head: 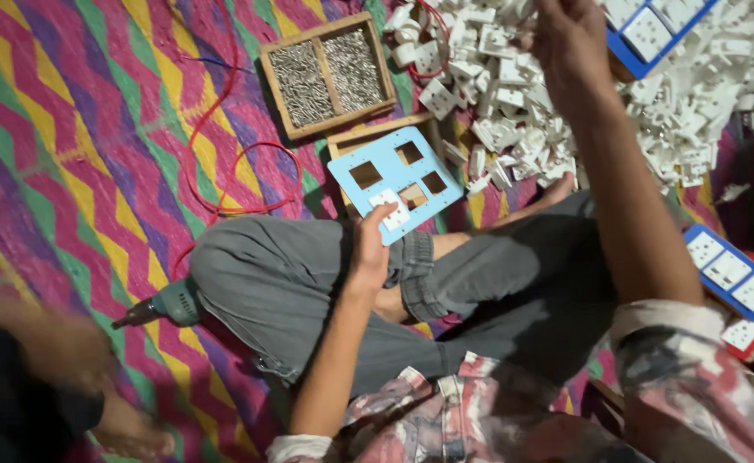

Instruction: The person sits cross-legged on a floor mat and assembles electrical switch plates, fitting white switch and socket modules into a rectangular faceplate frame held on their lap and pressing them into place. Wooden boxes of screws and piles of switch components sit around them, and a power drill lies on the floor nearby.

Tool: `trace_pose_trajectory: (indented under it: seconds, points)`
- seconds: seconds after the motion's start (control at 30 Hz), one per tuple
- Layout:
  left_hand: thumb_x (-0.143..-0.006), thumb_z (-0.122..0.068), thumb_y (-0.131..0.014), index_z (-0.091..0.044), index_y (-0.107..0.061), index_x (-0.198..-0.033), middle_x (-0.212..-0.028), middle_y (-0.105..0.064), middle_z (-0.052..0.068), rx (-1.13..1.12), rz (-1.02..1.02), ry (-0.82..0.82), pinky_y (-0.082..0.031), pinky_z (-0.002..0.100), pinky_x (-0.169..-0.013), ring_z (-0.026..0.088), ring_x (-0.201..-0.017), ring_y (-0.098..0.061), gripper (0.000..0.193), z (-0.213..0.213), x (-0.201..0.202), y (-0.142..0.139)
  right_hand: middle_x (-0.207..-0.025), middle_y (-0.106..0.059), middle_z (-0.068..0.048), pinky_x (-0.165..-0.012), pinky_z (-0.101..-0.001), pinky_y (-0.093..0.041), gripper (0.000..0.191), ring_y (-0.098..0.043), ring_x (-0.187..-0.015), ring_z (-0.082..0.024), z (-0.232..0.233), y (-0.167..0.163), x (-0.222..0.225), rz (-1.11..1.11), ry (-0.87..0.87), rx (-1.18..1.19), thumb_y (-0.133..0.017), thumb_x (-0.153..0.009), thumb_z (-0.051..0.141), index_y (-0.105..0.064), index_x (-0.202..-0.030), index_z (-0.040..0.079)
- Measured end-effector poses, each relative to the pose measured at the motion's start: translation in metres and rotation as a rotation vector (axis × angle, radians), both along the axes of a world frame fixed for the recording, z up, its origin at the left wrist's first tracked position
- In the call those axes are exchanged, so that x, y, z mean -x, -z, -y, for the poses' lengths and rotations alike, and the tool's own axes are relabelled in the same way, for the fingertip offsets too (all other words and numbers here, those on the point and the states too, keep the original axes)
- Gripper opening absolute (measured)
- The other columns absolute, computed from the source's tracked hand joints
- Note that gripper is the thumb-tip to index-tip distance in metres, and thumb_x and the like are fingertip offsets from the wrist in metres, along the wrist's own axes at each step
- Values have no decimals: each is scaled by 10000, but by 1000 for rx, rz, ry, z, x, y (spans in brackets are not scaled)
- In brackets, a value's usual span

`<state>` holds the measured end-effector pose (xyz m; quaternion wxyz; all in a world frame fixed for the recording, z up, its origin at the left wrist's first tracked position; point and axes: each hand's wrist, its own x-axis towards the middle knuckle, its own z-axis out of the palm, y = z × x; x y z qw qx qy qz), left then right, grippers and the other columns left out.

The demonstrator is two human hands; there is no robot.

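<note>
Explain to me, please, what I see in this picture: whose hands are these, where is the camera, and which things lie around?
There is no machine here. A person sits cross-legged on a colourful mat, and the single camera is worn on their head, looking down. The left hand holds a light blue plate with square holes; one white socket piece already sits in it. The right hand reaches up into a big pile of white socket parts; whether its grip has closed on one is unclear. Nearby are a wooden tray of screws, a red wire, a green drill and a finished blue socket board.
</note>
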<state>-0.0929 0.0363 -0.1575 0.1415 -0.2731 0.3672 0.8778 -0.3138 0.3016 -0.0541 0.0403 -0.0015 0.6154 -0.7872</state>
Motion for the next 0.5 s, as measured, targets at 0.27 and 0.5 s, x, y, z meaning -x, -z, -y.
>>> trace_pose_trajectory:
  seconds: [0.27,0.5]
  points:
    - [-931,-95,-671,49,-726,-1106,-1021,-740,105,103,-182,91,-549,322,-834,189,-923,-689,233,-10,-18,-11,-1103,-701,-57,-862,-290,-605,164,-711,-916,-121,-6,-35,-121,225,-55,163,-634,-1116,193,-621,-1196,50]
    - [-907,-77,-683,23,-684,-1181,-1085,-756,119,76,-209,138,-568,317,-876,185,-969,-713,292,-21,-15,-16,-1239,-688,-70,-941,-284,-601,458,-687,-1037,-138,-14,-26,-170,177,-146,157,-705,-1038,43,-559,-1468,-20]
